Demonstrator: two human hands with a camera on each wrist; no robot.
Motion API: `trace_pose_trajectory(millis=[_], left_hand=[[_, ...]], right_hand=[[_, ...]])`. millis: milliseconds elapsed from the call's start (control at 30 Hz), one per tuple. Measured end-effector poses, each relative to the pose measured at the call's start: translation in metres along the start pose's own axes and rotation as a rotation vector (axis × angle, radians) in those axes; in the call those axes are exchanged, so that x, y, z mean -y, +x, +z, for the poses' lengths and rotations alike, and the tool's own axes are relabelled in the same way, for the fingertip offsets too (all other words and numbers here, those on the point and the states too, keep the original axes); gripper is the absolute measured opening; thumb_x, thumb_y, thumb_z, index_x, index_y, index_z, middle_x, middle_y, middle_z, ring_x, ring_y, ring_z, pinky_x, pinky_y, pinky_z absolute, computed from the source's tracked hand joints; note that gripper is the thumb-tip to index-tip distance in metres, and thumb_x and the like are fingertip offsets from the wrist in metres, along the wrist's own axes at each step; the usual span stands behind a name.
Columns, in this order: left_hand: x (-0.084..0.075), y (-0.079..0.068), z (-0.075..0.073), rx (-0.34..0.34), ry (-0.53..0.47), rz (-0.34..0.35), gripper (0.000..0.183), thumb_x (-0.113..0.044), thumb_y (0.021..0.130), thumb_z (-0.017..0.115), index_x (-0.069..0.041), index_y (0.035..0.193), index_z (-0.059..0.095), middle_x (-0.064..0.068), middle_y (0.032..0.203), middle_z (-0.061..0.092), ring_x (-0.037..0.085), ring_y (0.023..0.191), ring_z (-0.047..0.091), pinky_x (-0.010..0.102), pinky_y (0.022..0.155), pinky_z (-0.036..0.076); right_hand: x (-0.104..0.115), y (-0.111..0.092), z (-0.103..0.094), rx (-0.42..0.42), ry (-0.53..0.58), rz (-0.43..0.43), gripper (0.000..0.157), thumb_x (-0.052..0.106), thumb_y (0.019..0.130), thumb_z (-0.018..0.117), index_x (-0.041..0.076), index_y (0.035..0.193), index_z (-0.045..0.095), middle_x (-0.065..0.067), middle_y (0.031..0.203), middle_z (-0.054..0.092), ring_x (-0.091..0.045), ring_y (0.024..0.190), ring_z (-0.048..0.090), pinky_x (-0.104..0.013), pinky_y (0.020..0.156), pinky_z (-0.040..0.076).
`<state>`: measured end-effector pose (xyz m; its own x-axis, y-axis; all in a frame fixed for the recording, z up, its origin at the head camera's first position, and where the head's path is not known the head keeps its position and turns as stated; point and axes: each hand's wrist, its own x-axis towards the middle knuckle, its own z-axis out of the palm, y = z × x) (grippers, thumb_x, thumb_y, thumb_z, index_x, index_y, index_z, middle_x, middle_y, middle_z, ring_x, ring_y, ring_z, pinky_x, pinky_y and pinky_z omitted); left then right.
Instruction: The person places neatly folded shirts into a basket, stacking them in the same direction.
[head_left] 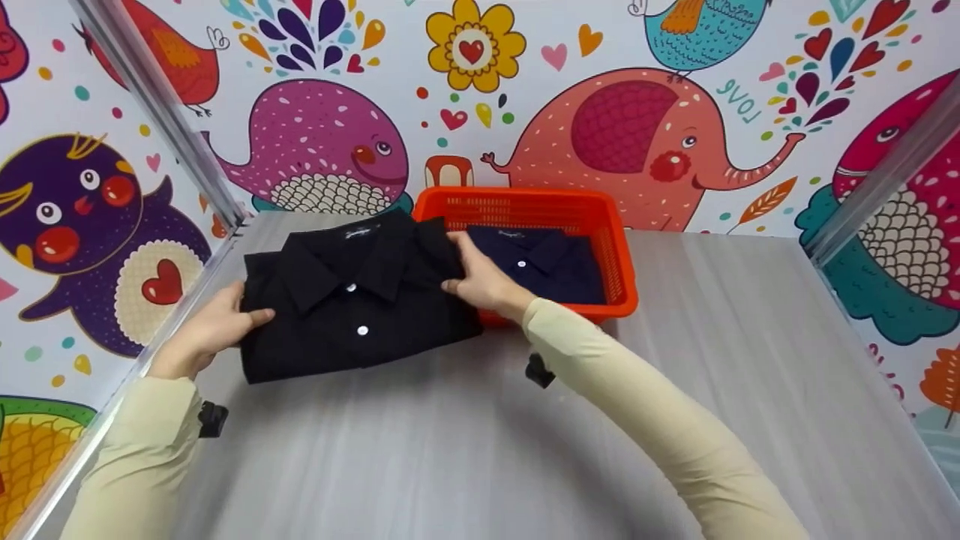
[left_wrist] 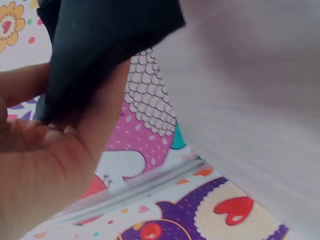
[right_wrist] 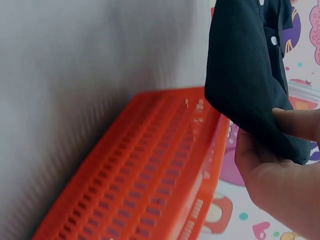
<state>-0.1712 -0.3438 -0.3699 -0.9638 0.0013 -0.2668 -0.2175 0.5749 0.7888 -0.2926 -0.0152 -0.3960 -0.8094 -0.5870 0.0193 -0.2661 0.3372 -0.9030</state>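
A folded black shirt (head_left: 360, 315) with a collar and white buttons is held up between both hands, above the table. My left hand (head_left: 214, 330) grips its left edge, thumb on top and fingers underneath, as the left wrist view also shows of the shirt (left_wrist: 100, 40). On the opposite edge my right hand (head_left: 484, 277) pinches the cloth between thumb and fingers. The shirt's right side overlaps the left end of an orange-red basket (head_left: 626, 277) in the head view. Inside that basket lies a folded navy shirt (head_left: 562, 270), partly hidden by my right hand.
The grey table (head_left: 712, 390) stretches to the front and right of the basket. Walls (head_left: 465, 142) printed with cartoon animals stand behind it and on both sides, with metal strips (head_left: 172, 112) at the corners.
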Motion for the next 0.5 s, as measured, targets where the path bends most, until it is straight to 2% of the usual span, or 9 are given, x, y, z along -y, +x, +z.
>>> trace_pose_trajectory(millis=[67, 133, 200, 300, 333, 400, 500], left_hand=[[-0.007, 0.004, 0.001, 0.001, 0.010, 0.002, 0.076, -0.006, 0.098, 0.046, 0.021, 0.140, -0.011, 0.044, 0.146, -0.001, 0.052, 0.134, 0.015, 0.060, 0.105, 0.027], [-0.013, 0.008, 0.003, 0.003, 0.023, 0.008, 0.074, -0.006, 0.098, 0.047, 0.021, 0.142, -0.007, 0.044, 0.146, 0.007, 0.048, 0.129, 0.028, 0.053, 0.100, 0.039], [-0.020, 0.011, 0.006, 0.004, 0.028, 0.023, 0.071, -0.007, 0.098, 0.047, 0.020, 0.143, -0.001, 0.042, 0.143, 0.018, 0.042, 0.119, 0.041, 0.044, 0.090, 0.049], [-0.029, 0.015, 0.010, 0.001, 0.031, 0.053, 0.067, -0.007, 0.098, 0.048, 0.019, 0.144, 0.007, 0.039, 0.139, 0.029, 0.036, 0.110, 0.049, 0.033, 0.078, 0.053], [-0.032, 0.016, 0.011, -0.002, 0.037, 0.064, 0.066, -0.007, 0.098, 0.049, 0.018, 0.144, 0.009, 0.039, 0.137, 0.032, 0.036, 0.109, 0.050, 0.033, 0.078, 0.053], [-0.038, 0.018, 0.014, -0.008, 0.051, 0.098, 0.065, -0.006, 0.097, 0.050, 0.019, 0.143, 0.012, 0.038, 0.137, 0.033, 0.038, 0.114, 0.047, 0.040, 0.087, 0.050], [-0.046, 0.022, 0.018, 0.003, 0.063, 0.145, 0.067, -0.002, 0.095, 0.049, 0.020, 0.144, 0.008, 0.041, 0.141, 0.027, 0.045, 0.125, 0.036, 0.052, 0.103, 0.035]], right_hand=[[-0.001, -0.001, -0.007, -0.012, -0.016, 0.010, 0.063, -0.008, 0.089, 0.058, 0.010, 0.142, 0.031, -0.009, 0.139, 0.043, -0.018, 0.126, 0.040, -0.034, 0.107, 0.030], [-0.002, -0.002, -0.016, -0.024, -0.042, 0.018, 0.062, -0.007, 0.088, 0.059, 0.010, 0.141, 0.032, -0.010, 0.137, 0.044, -0.020, 0.125, 0.041, -0.035, 0.107, 0.031], [-0.003, -0.004, -0.024, -0.028, -0.072, 0.024, 0.061, -0.006, 0.089, 0.060, 0.008, 0.141, 0.033, -0.011, 0.137, 0.044, -0.021, 0.125, 0.041, -0.036, 0.107, 0.030], [-0.004, -0.008, -0.038, -0.018, -0.104, 0.041, 0.059, -0.003, 0.089, 0.061, 0.008, 0.140, 0.033, -0.012, 0.135, 0.045, -0.022, 0.124, 0.041, -0.038, 0.108, 0.030], [-0.005, -0.009, -0.042, -0.015, -0.111, 0.042, 0.058, -0.003, 0.090, 0.061, 0.008, 0.139, 0.033, -0.012, 0.134, 0.045, -0.023, 0.123, 0.041, -0.038, 0.108, 0.030], [-0.005, -0.012, -0.050, -0.006, -0.102, 0.044, 0.057, -0.003, 0.090, 0.060, 0.008, 0.138, 0.032, -0.013, 0.132, 0.046, -0.023, 0.120, 0.043, -0.038, 0.106, 0.033], [-0.007, -0.016, -0.062, 0.010, -0.078, 0.047, 0.056, -0.004, 0.091, 0.059, 0.008, 0.138, 0.031, -0.012, 0.131, 0.046, -0.024, 0.116, 0.048, -0.038, 0.103, 0.038]])
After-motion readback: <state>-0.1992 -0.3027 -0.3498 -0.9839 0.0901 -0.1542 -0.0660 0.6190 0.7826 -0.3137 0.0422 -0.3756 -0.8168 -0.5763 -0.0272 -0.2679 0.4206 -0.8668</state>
